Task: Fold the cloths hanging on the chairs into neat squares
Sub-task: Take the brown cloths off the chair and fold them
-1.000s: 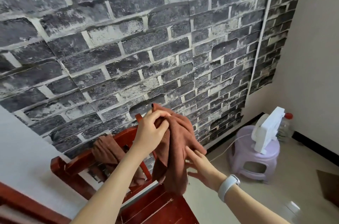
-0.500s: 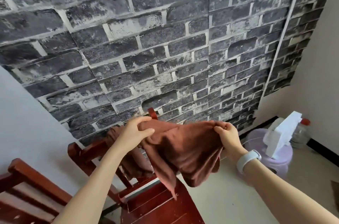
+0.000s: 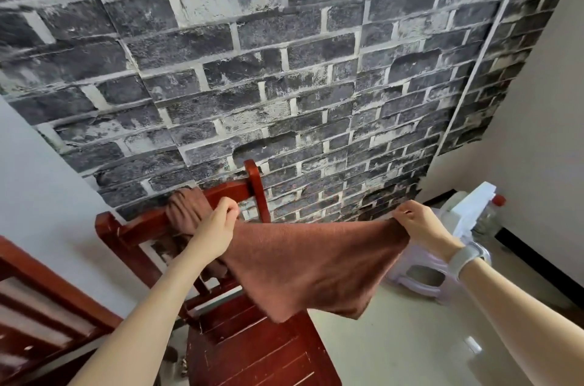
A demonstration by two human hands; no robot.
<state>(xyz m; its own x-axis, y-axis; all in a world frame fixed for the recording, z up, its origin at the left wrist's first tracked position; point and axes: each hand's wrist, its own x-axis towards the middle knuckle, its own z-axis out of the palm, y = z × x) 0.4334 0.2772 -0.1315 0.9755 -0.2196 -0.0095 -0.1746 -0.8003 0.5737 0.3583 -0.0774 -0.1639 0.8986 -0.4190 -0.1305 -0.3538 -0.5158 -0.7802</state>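
- Since half a second ago the hands have moved wider apart, pulling the brown cloth (image 3: 316, 262) flat where it sagged.
- Left hand (image 3: 215, 234) pinches one top corner; a second cloth (image 3: 186, 211) drapes the chair back (image 3: 139, 224) just beyond its fingers.
- The top edge runs left-right between the fingers; the cloth hangs over the chair seat (image 3: 252, 351).
- Right hand (image 3: 423, 224) pinches the other corner, with a purple stool (image 3: 423, 278) just below it and open floor (image 3: 395, 344) nearer.

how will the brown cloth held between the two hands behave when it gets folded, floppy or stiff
Probably floppy: the brown cloth sags below its top edge, pinched by the left hand and right hand, and its lower corner droops over the chair seat. It looks light, held by fingertips alone. The nappy surface likely grips rather than slips.
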